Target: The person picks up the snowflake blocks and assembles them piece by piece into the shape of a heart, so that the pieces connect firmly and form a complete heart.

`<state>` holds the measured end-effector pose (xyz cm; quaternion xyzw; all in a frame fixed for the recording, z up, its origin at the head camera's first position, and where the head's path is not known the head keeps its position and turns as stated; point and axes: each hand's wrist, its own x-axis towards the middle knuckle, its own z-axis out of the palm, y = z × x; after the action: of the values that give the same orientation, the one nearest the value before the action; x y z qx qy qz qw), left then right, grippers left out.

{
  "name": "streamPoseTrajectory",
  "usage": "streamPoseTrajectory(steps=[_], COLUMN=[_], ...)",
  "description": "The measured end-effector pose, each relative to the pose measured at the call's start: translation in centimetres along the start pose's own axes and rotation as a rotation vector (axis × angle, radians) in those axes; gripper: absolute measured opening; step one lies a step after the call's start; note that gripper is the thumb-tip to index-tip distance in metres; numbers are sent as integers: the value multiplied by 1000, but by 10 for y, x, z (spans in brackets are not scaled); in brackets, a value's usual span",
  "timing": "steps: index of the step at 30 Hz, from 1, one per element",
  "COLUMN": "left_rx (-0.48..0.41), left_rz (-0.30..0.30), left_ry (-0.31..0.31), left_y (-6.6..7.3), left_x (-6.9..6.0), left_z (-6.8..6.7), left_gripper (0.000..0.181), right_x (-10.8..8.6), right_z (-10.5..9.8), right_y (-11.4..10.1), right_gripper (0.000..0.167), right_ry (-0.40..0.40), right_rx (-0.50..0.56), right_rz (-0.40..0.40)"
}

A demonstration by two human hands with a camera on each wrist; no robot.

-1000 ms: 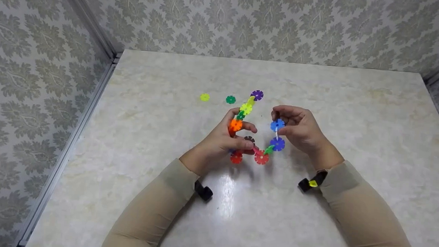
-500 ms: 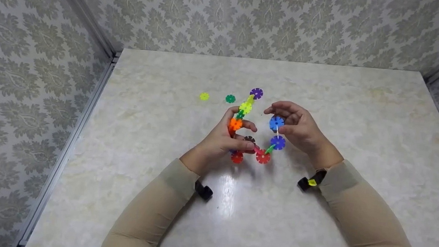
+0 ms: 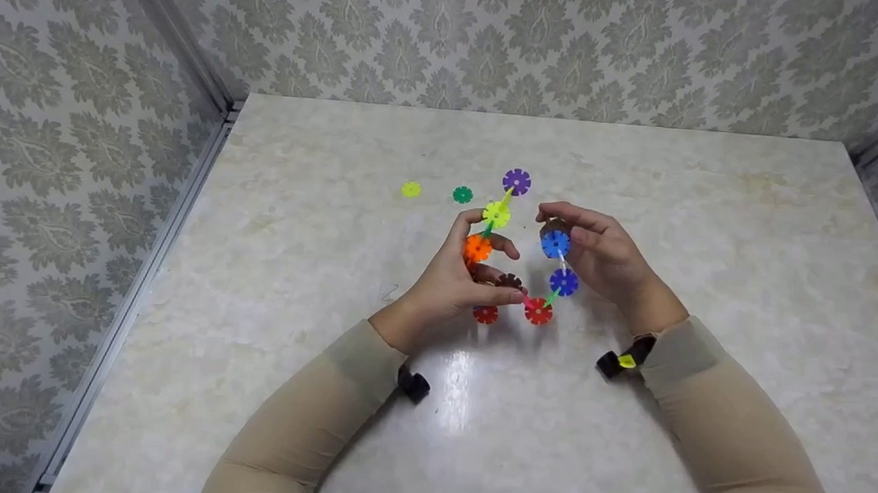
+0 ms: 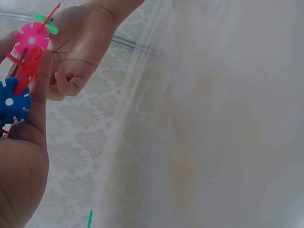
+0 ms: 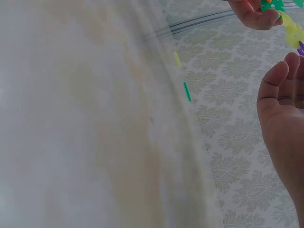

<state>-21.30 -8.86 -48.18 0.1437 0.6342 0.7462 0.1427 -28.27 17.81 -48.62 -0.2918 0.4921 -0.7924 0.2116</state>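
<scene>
A curved chain of notched plastic discs hangs between both hands in the head view. My left hand [image 3: 448, 288] holds it at its left side, around an orange disc [image 3: 477, 248] and beside a dark brown disc [image 3: 510, 282]. A purple disc [image 3: 517, 182] ends the upper left arm of the chain. My right hand [image 3: 607, 255] grips the other end near a light blue disc [image 3: 555, 244], with a brownish piece [image 3: 556, 227] partly hidden behind it. Between them run a darker blue disc [image 3: 563, 282] and a red disc [image 3: 538, 311]. The left wrist view shows a pink disc [image 4: 32, 40] by the fingers.
A loose yellow disc [image 3: 410, 189] and a loose green disc [image 3: 463, 194] lie on the pale table [image 3: 320, 218] beyond the left hand. Patterned wallpaper [image 3: 449, 44] stands behind the table's far edge.
The chain has turned slightly, and its lower right discs have shifted a little right. The right thumb has moved up from the light blue disc's lower edge, and the brownish piece now shows.
</scene>
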Motion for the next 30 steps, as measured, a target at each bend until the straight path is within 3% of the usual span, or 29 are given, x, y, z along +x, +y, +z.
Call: streamPoseTrajectory(steps=[8, 15, 18, 21, 23, 26, 30], left_rx=[-21, -233, -294, -336, -349, -340, -270], left_rz=[7, -17, -1, 10, 26, 47, 64], left_ry=[1, 1, -5, -15, -28, -45, -51], left_y=[2, 6, 5, 3, 2, 0, -3], left_x=[-1, -1, 2, 4, 4, 3, 2], left_z=[-2, -5, -6, -7, -7, -6, -6], left_gripper=[97, 99, 96, 92, 89, 88, 90], right_x=[5, 19, 31, 53, 72, 101, 132], right_z=[2, 3, 1, 0, 1, 6, 20], right_y=[-2, -2, -2, 0, 3, 7, 10], right_gripper=[32, 37, 37, 39, 39, 39, 42], right_ry=[28, -29, 35, 140, 180, 123, -30], right_rx=[-4, -43, -120, -328, -535, -873, -1194], right_rz=[-17, 27, 108, 258, 368, 454, 521])
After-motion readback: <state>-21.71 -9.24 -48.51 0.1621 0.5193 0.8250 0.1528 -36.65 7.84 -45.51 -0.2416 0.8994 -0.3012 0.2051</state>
